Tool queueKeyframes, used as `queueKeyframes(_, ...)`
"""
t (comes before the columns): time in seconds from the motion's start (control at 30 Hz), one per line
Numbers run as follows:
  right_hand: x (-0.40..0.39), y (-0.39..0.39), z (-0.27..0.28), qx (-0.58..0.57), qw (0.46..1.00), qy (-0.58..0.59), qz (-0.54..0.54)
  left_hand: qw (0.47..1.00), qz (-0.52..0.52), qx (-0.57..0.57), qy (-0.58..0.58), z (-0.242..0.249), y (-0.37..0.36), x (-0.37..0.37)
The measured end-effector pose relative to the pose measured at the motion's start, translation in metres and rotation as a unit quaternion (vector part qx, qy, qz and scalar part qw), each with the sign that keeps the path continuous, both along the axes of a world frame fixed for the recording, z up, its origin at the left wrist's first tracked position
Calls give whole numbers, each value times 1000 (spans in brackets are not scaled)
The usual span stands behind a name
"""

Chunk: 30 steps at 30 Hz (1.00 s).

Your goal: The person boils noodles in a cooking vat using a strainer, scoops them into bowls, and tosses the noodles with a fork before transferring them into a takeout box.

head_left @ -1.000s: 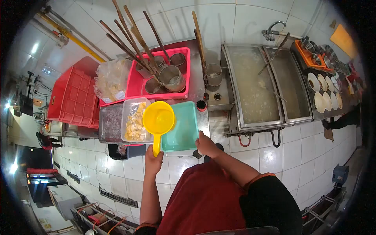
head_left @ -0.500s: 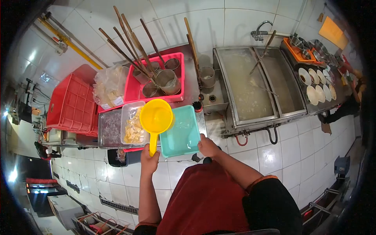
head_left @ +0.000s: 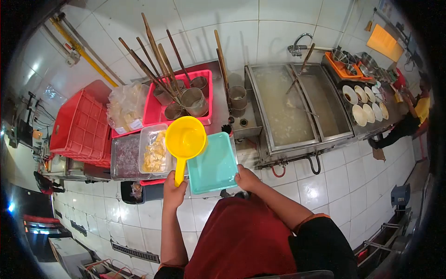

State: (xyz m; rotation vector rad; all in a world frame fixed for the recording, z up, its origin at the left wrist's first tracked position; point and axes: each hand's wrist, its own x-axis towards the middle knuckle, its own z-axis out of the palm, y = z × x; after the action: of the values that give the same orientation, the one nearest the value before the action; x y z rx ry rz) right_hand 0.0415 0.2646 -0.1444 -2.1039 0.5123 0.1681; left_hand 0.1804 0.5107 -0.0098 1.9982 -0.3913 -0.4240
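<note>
A yellow plastic water dipper (head_left: 186, 135) is gripped by its handle in my left hand (head_left: 174, 189). Its round bowl overlaps the left side of a shallow turquoise plastic tray (head_left: 213, 162). My right hand (head_left: 247, 179) pinches the tray's lower right edge, with the thumb at the rim. Nothing can be made out on the visible floor of the tray. Just left of the dipper, a clear plastic container (head_left: 145, 135) holds pale yellow pieces (head_left: 154, 157).
A pink tub (head_left: 151, 114) holds strainers with long wooden handles. Red crates (head_left: 81, 125) and a plastic bag (head_left: 125, 109) stand left. To the right are a steel cooker with cloudy liquid (head_left: 281, 107), a tap (head_left: 299, 44), several white bowls (head_left: 359, 115) and another person (head_left: 420, 104).
The view has shifted, so the counter and cooker sit a little further left. The tray is lower and slightly more tilted. Both hands keep their holds. The person at right shows more.
</note>
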Motion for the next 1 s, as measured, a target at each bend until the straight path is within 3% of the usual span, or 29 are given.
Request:
queueKeyframes(0.47, -23, -45, 24, 22, 998, -65, -14, 997, -73, 23, 2, 13, -30, -10)
queueKeyframes(0.57, -23, -66, 24, -11, 1000, -21, 1, 996, -81, 13, -37, 0, -38, -4)
queueKeyframes(0.73, -20, -110, 18, -13, 989, -145, 23, 998, -39, -23, 32, 22, -78, -17)
queueKeyframes(0.83, -19, -136, 49, 42, 991, -119, 41, 999, -21, -26, 23, 20, -98, -22)
queueKeyframes(1.0, -4, -180, 35, 10, 994, -97, 57, 999, -4, -11, 38, 26, -129, -36)
